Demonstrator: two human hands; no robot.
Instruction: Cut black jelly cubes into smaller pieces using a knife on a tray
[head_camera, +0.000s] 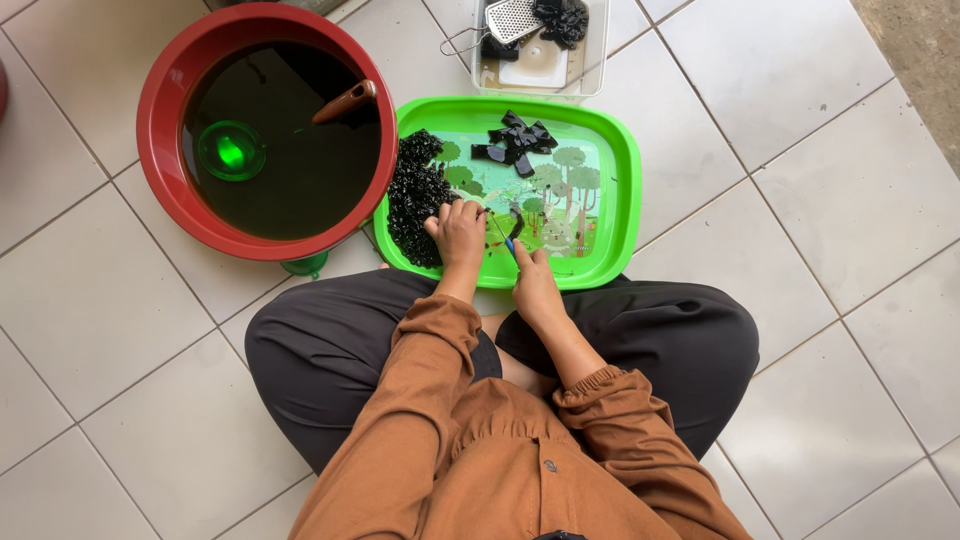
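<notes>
Gripping a small blue-handled knife (512, 240), the right hand (535, 285) is cutting on the near edge of the green tray (610, 215). The left hand (458, 232) is pressing curled fingers beside the heap of black jelly pieces (415, 195); a red basin (165, 130) is sitting far left.

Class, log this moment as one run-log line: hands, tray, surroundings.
left hand: on black pieces | right hand: holds blue-handled knife | green tray: pile left, strips back | red basin: dark liquid
</notes>
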